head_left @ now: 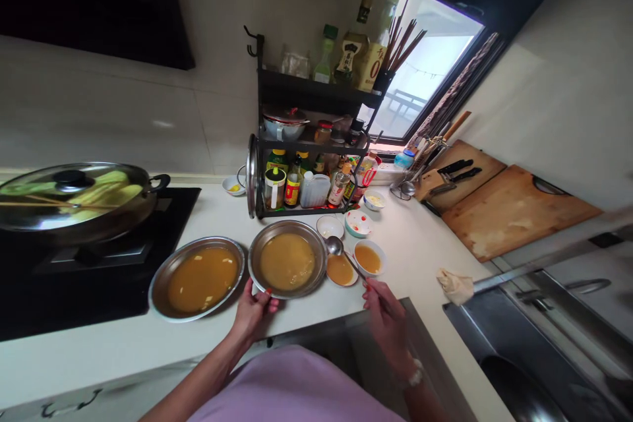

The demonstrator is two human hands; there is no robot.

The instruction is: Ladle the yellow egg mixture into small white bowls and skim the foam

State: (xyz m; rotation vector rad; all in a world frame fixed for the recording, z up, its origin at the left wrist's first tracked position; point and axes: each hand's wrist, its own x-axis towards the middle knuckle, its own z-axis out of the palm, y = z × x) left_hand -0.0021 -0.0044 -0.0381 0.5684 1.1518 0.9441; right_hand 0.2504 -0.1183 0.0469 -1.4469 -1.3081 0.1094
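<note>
Two round steel plates of yellow-brown liquid sit on the white counter. My left hand (254, 312) grips the near rim of the right-hand plate (287, 259). The other plate (198, 277) lies just to its left. My right hand (383, 313) is closed on the handle of a metal spoon (335, 246), whose bowl rests between that plate and a small bowl of the same liquid (340, 270). A second small bowl with liquid (368, 257) stands beside it.
A lidded pan with greens and chopsticks (74, 201) sits on the black hob at left. A black rack of sauce bottles (306, 171) stands behind, with small dishes (357, 223) in front. Wooden cutting boards (509, 211) lean at right above a steel sink (524, 356).
</note>
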